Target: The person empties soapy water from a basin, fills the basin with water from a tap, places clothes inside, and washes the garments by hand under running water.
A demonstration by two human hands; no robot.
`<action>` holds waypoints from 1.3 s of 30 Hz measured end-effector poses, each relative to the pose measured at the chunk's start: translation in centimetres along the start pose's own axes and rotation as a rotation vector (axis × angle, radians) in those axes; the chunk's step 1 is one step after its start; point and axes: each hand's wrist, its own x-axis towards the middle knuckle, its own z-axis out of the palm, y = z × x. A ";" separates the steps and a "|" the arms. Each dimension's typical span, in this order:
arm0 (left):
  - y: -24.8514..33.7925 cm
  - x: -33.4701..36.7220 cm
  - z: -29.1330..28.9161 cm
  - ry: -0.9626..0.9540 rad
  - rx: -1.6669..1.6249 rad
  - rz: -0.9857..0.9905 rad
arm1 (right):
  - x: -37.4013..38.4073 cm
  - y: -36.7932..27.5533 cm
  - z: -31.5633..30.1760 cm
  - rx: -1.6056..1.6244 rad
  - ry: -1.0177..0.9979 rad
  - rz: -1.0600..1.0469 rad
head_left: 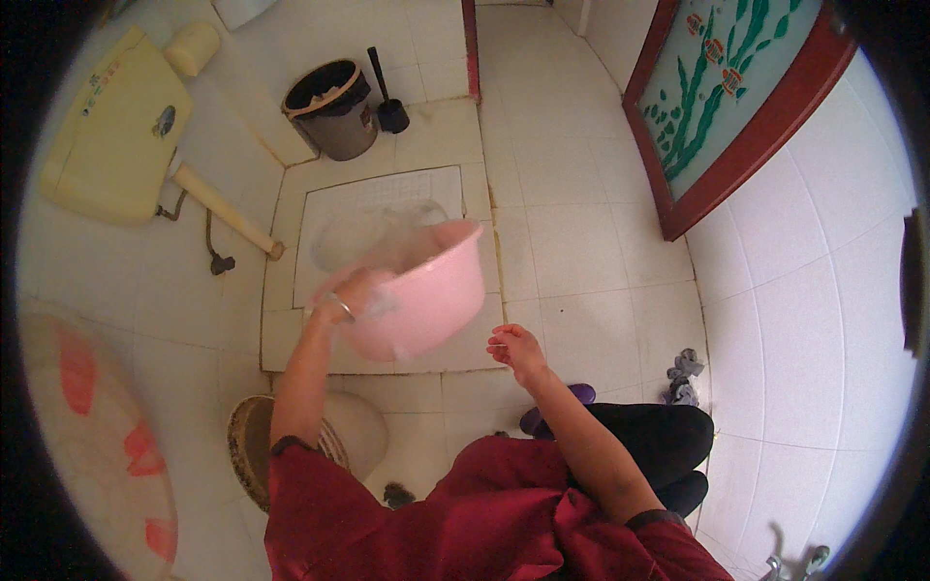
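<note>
A pink plastic basin (417, 305) hangs tilted over the white squat toilet (446, 184), its opening turned away toward the toilet. My left hand (360, 292), slightly blurred and with a bangle at the wrist, is closed on the basin's near left rim. Water or suds, smeared by motion, show in the toilet bowl (354, 237) beyond the basin. Just right of the basin, apart from it, my right hand (519, 354) is held in the air with loosely bent fingers and nothing visible in them.
A waste bin (339, 126) and a black toilet brush (391, 111) stand behind the toilet. A yellowish cistern (116, 126) with its pipe (228, 211) is on the left wall. A framed glass door (727, 87) stands at right. Grey cloth (684, 376) lies by the right wall.
</note>
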 end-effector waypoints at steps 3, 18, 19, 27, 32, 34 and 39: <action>-0.5 0.1 3.1 0.075 -0.450 0.006 | 0.1 0.1 0.1 0.033 0.025 -0.020; 11.5 -3.3 23.1 -0.004 0.051 -0.042 | 2.0 -0.2 -4.1 0.257 0.631 -0.157; 11.0 -3.6 23.9 -0.004 0.051 -0.041 | 2.0 -0.1 -4.2 0.227 0.620 -0.144; 8.2 -6.7 19.5 0.115 0.100 -0.051 | 2.2 0.7 -4.3 0.164 0.553 -0.140; 3.9 -6.8 15.5 0.151 0.205 -0.035 | 1.9 0.5 -3.6 0.168 0.483 -0.135; 0.6 -6.0 13.5 0.239 0.181 -0.010 | 1.4 0.3 -3.1 0.114 0.437 -0.141; -5.6 -2.4 5.0 0.381 0.214 0.113 | 1.6 0.5 -2.5 0.143 0.390 -0.132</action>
